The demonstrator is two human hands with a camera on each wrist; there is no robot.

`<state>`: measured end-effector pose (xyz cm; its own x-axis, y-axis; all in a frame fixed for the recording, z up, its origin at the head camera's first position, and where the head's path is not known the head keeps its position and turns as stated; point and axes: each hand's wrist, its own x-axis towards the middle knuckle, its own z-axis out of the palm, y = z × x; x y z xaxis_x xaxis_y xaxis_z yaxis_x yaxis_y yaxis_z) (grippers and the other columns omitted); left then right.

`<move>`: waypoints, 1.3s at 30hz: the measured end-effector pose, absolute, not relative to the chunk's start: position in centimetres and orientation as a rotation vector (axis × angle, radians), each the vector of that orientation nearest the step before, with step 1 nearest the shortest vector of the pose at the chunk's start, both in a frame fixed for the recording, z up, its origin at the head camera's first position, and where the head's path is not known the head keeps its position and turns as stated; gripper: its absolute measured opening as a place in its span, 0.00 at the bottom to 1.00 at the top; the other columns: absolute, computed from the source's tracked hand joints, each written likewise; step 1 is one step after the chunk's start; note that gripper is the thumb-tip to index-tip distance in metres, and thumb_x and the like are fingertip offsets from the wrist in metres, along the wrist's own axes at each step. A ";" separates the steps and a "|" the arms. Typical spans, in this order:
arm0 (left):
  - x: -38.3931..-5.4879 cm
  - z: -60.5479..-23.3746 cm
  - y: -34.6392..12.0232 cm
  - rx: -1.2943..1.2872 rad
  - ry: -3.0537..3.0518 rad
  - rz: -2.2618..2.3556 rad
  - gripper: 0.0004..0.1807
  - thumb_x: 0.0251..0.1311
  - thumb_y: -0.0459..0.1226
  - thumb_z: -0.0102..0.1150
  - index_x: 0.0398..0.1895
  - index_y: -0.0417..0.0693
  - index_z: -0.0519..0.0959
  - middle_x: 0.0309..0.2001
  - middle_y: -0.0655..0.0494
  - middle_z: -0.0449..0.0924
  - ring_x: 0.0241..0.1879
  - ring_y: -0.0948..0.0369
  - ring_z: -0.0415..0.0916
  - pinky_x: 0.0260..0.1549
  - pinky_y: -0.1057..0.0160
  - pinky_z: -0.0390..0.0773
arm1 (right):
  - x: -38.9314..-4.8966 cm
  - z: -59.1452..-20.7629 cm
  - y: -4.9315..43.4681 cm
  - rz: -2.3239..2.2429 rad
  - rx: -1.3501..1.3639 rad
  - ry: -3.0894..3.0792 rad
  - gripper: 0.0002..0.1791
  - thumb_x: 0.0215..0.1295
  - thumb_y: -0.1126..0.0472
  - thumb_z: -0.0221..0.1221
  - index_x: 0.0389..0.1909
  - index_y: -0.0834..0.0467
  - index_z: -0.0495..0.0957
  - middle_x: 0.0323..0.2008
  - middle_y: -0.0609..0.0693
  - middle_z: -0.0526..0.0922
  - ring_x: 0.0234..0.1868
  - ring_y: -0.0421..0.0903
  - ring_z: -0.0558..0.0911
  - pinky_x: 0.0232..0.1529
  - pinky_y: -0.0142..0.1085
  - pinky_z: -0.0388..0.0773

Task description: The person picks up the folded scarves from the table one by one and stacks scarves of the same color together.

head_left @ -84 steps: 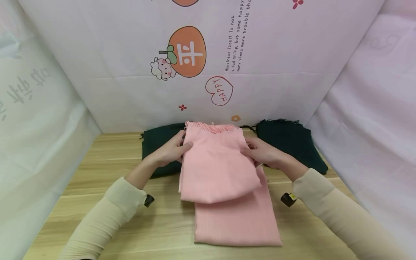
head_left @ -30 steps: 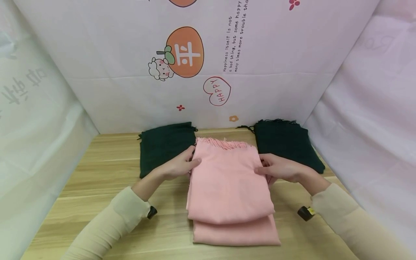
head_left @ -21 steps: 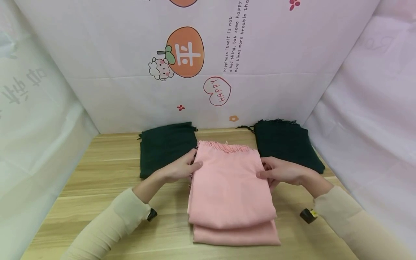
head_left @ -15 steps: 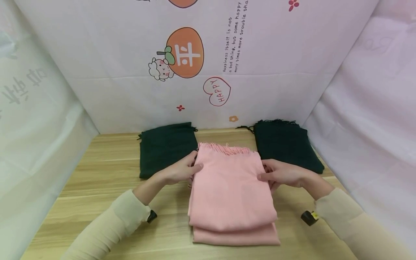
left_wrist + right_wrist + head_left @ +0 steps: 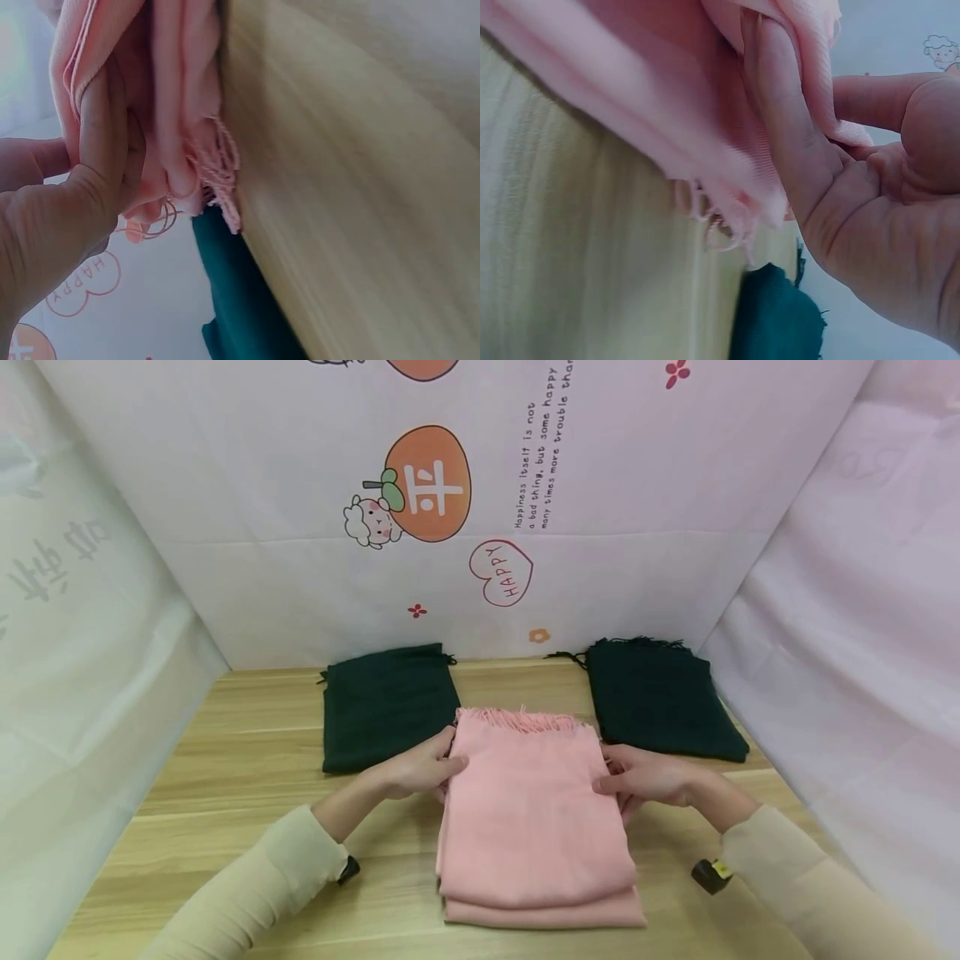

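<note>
A folded pink fringed scarf [image 5: 536,814] hangs between both hands in the head view, its fringe toward the back wall. Its left edge is pinched by my left hand [image 5: 420,767], thumb on top and fingers underneath. My right hand [image 5: 652,775] grips the right edge in the same way. Under it, another folded pink scarf [image 5: 547,917] shows only as a strip along the front. The left wrist view has the fingers of the left hand [image 5: 67,199] tucked beneath the cloth, beside drooping fringe. In the right wrist view, the fingers of the right hand [image 5: 847,180] go under the fabric.
Two folded dark green scarves, one at the back left [image 5: 386,706] and one at the back right [image 5: 660,702], lie on the wooden table [image 5: 187,827]. A printed white cloth [image 5: 300,568] covers the back; plain-looking white cloth hangs at both sides.
Both hands have brought the upper pink scarf toward the front and lower down, so it covers most of the other pink scarf. The left green scarf shows more fully.
</note>
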<state>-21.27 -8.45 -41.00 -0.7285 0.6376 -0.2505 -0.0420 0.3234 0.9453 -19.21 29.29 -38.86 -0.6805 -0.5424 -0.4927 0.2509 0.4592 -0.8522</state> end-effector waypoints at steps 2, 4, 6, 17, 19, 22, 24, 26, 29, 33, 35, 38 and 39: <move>-21.2 -41.4 -8.5 0.505 1.986 1.440 0.33 0.81 0.35 0.42 0.79 0.37 0.39 0.51 0.37 0.74 0.35 0.56 0.84 0.31 0.57 0.87 | -19.2 -39.4 29.3 -1.301 -0.240 1.944 0.37 0.77 0.63 0.57 0.77 0.66 0.48 0.50 0.65 0.76 0.37 0.57 0.87 0.37 0.50 0.87; -21.2 -41.7 -8.5 0.485 1.978 1.443 0.35 0.81 0.34 0.42 0.79 0.36 0.38 0.54 0.36 0.73 0.36 0.55 0.84 0.32 0.56 0.87 | -19.3 -40.0 29.4 -1.303 -0.241 1.951 0.37 0.77 0.63 0.57 0.77 0.65 0.48 0.49 0.65 0.76 0.37 0.56 0.87 0.36 0.49 0.87; -21.1 -42.0 -8.6 0.470 1.972 1.442 0.34 0.81 0.34 0.42 0.79 0.36 0.38 0.54 0.35 0.72 0.37 0.54 0.85 0.33 0.54 0.87 | -19.3 -40.5 29.5 -1.305 -0.248 1.957 0.36 0.77 0.63 0.56 0.76 0.65 0.48 0.49 0.65 0.76 0.37 0.56 0.87 0.36 0.49 0.87; -20.5 -42.4 -8.0 0.428 1.968 1.424 0.25 0.80 0.32 0.42 0.72 0.34 0.49 0.46 0.39 0.77 0.36 0.53 0.86 0.32 0.53 0.87 | -19.7 -40.9 29.8 -1.247 -0.290 2.013 0.35 0.77 0.64 0.55 0.76 0.66 0.49 0.45 0.63 0.77 0.30 0.51 0.86 0.31 0.46 0.87; -20.4 -42.4 -8.0 0.426 1.948 1.438 0.25 0.80 0.31 0.42 0.73 0.34 0.49 0.46 0.38 0.78 0.36 0.52 0.86 0.32 0.53 0.87 | -19.8 -40.7 29.8 -1.234 -0.305 2.034 0.34 0.77 0.64 0.55 0.76 0.66 0.50 0.44 0.62 0.77 0.29 0.51 0.85 0.31 0.46 0.86; -20.5 -42.3 -8.1 0.429 1.931 1.446 0.26 0.80 0.31 0.43 0.73 0.34 0.49 0.46 0.38 0.78 0.36 0.52 0.86 0.32 0.53 0.87 | -19.9 -40.4 29.7 -1.219 -0.313 2.054 0.35 0.77 0.64 0.54 0.77 0.67 0.49 0.44 0.62 0.77 0.30 0.51 0.84 0.31 0.47 0.86; -20.5 -42.2 -8.2 0.429 1.931 1.443 0.26 0.79 0.32 0.45 0.72 0.34 0.51 0.45 0.38 0.79 0.36 0.52 0.86 0.32 0.53 0.87 | -19.9 -40.2 29.6 -1.208 -0.310 2.058 0.35 0.77 0.65 0.54 0.77 0.67 0.49 0.45 0.62 0.77 0.31 0.51 0.84 0.32 0.48 0.86; -20.7 -42.2 -8.4 0.430 1.937 1.437 0.28 0.79 0.32 0.47 0.74 0.37 0.51 0.46 0.39 0.80 0.36 0.52 0.86 0.31 0.52 0.87 | -19.9 -40.0 29.5 -1.190 -0.316 2.071 0.35 0.77 0.65 0.54 0.77 0.68 0.49 0.46 0.62 0.77 0.33 0.52 0.85 0.34 0.50 0.86; -20.8 -42.0 -8.8 0.408 1.971 1.405 0.29 0.77 0.34 0.51 0.75 0.39 0.53 0.49 0.40 0.79 0.34 0.51 0.86 0.31 0.52 0.87 | -19.9 -39.7 29.3 -1.142 -0.331 2.116 0.33 0.76 0.64 0.56 0.75 0.68 0.53 0.45 0.61 0.79 0.34 0.53 0.85 0.36 0.53 0.86; -20.9 -41.3 -9.5 0.363 2.035 1.347 0.27 0.76 0.36 0.55 0.70 0.38 0.58 0.47 0.41 0.77 0.33 0.50 0.87 0.32 0.52 0.87 | -20.2 -39.0 29.2 -1.011 -0.355 2.243 0.26 0.74 0.64 0.58 0.68 0.68 0.64 0.39 0.57 0.83 0.31 0.53 0.84 0.34 0.49 0.86; -21.1 -41.0 -9.9 0.365 2.073 1.312 0.26 0.75 0.38 0.56 0.69 0.39 0.61 0.46 0.42 0.77 0.33 0.50 0.87 0.32 0.52 0.87 | -20.4 -38.5 29.1 -0.925 -0.371 2.313 0.22 0.73 0.64 0.59 0.63 0.68 0.68 0.37 0.55 0.83 0.30 0.52 0.84 0.32 0.46 0.86; -21.5 -40.8 -10.7 0.416 2.138 1.269 0.24 0.75 0.38 0.55 0.68 0.39 0.64 0.47 0.43 0.79 0.34 0.50 0.87 0.34 0.52 0.87 | -20.8 -37.7 28.9 -0.806 -0.433 2.409 0.18 0.73 0.64 0.58 0.59 0.67 0.71 0.36 0.54 0.83 0.28 0.51 0.84 0.30 0.44 0.85; -21.6 -40.7 -10.9 0.445 2.173 1.247 0.23 0.75 0.38 0.55 0.68 0.40 0.65 0.48 0.44 0.79 0.34 0.51 0.87 0.34 0.52 0.87 | -20.9 -37.4 28.8 -0.769 -0.459 2.439 0.18 0.74 0.64 0.58 0.59 0.67 0.71 0.36 0.53 0.83 0.27 0.51 0.84 0.29 0.42 0.84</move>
